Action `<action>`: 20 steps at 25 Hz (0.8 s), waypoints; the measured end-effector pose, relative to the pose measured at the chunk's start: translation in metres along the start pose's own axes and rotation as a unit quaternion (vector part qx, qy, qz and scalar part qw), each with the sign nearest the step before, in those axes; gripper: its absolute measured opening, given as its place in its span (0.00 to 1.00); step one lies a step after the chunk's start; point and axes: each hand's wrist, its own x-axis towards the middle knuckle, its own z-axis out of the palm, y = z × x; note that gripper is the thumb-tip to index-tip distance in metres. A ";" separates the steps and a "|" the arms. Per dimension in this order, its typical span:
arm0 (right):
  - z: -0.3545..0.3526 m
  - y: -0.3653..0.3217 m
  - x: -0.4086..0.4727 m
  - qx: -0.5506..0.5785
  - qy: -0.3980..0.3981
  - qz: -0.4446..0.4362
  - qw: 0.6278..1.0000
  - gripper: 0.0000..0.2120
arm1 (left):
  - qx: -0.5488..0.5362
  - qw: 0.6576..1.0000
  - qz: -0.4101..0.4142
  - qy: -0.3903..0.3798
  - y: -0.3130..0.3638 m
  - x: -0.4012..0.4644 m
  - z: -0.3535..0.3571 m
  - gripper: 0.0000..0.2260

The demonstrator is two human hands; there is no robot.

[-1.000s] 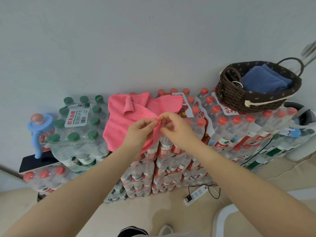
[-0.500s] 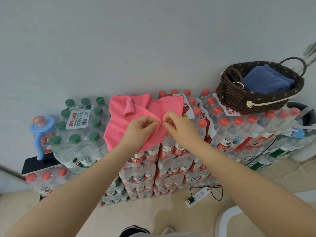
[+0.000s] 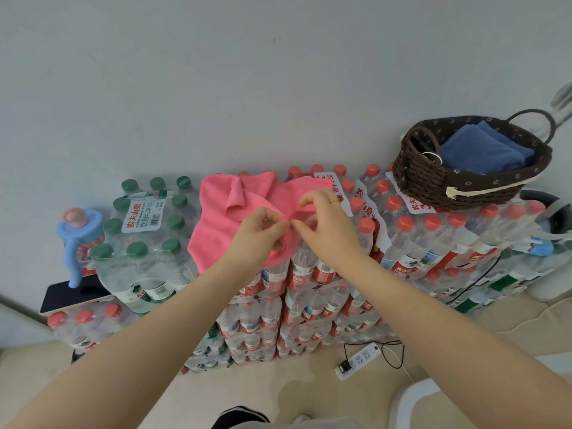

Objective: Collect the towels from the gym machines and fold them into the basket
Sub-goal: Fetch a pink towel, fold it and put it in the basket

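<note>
A pink towel (image 3: 221, 222) lies rumpled on top of stacked packs of water bottles (image 3: 411, 243), with its near edge hanging over the front. My left hand (image 3: 258, 235) and my right hand (image 3: 325, 230) meet at the towel's near edge, and each pinches the fabric between thumb and fingers. A dark brown woven basket (image 3: 433, 184) stands on the bottles at the right. A folded blue towel (image 3: 483, 153) lies inside it.
Green-capped bottle packs (image 3: 145, 239) stand left of the towel. A blue and pink plastic object (image 3: 79, 233) stands over a dark flat slab (image 3: 66, 297) at far left. A white power strip (image 3: 359, 360) with cables lies on the floor. A grey wall rises behind.
Both hands have stayed pinched together at the towel's near edge and shifted only slightly. The towel's hanging edge is gathered a bit more under my fingers.
</note>
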 end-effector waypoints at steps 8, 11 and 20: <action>-0.003 -0.036 -0.031 0.235 0.102 -0.047 0.966 0.21 | -0.320 0.936 -0.013 -0.147 0.068 -0.022 0.001 0.09; -0.019 -0.055 -0.039 0.208 0.143 -0.059 0.966 0.22 | -0.369 0.918 0.028 -0.145 0.091 -0.043 0.000 0.05; -0.040 0.006 -0.083 -0.126 -0.029 0.178 0.975 0.08 | -0.331 0.940 -0.021 0.080 0.066 -0.072 -0.029 0.09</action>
